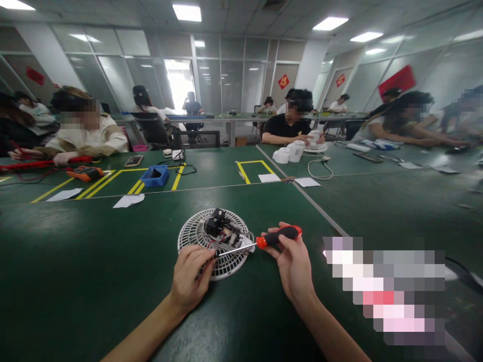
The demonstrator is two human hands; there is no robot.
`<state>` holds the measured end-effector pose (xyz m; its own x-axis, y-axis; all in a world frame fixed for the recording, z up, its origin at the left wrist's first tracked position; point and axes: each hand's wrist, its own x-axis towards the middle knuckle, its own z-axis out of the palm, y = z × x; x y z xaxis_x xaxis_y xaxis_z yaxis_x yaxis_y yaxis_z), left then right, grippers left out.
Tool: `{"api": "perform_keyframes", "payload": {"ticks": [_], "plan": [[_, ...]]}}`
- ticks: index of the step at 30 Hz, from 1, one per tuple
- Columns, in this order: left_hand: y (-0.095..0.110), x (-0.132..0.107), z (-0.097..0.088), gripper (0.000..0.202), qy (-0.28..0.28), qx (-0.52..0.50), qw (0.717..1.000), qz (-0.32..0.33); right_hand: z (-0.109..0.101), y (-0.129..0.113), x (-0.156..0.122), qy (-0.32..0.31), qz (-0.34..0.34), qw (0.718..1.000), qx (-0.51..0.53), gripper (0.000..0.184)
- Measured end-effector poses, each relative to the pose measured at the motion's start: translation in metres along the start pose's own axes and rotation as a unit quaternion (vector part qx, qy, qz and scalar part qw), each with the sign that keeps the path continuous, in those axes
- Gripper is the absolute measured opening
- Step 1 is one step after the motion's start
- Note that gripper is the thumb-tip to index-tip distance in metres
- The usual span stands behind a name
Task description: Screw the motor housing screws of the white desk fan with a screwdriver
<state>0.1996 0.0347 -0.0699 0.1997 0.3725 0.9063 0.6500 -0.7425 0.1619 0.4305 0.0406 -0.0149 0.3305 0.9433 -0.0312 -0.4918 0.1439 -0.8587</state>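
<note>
A screwdriver [281, 236] with a red and black handle lies across the fingers of my right hand [296, 261], which grips it by the handle. Its shaft slants down to the left, over a round white fan grille [188, 226]. At the tip of the shaft, my left hand [192, 276] pinches with thumb and fingertips; whether a small screw sits there is too small to tell. A black motor assembly [219, 223] with wires rests on the middle of the grille. My left hand partly covers the grille's near left edge.
A blue bin [154, 176] stands beyond the grille, near a phone [134, 161] and an orange and black tool [86, 173]. Paper sheets [129, 200] lie on the green table [94, 271]. Across it, a person in black [283, 128] handles white parts. A blurred-out patch covers the right side.
</note>
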Motion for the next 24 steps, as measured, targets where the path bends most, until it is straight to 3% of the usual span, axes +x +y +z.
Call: {"api": "perform_keyframes", "payload": {"ticks": [14, 21, 24], "plan": [[-0.0004, -0.0004, -0.0008, 0.049, -0.008, -0.010, 1.000, 0.005, 0.0016, 0.0015, 0.0021, 0.018, 0.001, 0.998, -0.067, 0.061], [-0.0003, -0.0005, -0.0004, 0.062, -0.005, -0.007, 1.000, 0.005, -0.0008, -0.0023, 0.0004, -0.003, -0.014, 1.000, -0.006, 0.038], [-0.0004, 0.0002, 0.0002, 0.061, -0.003, -0.002, 1.000, 0.000, -0.0009, -0.0031, 0.0006, 0.000, -0.016, 1.000, -0.017, 0.038]]}}
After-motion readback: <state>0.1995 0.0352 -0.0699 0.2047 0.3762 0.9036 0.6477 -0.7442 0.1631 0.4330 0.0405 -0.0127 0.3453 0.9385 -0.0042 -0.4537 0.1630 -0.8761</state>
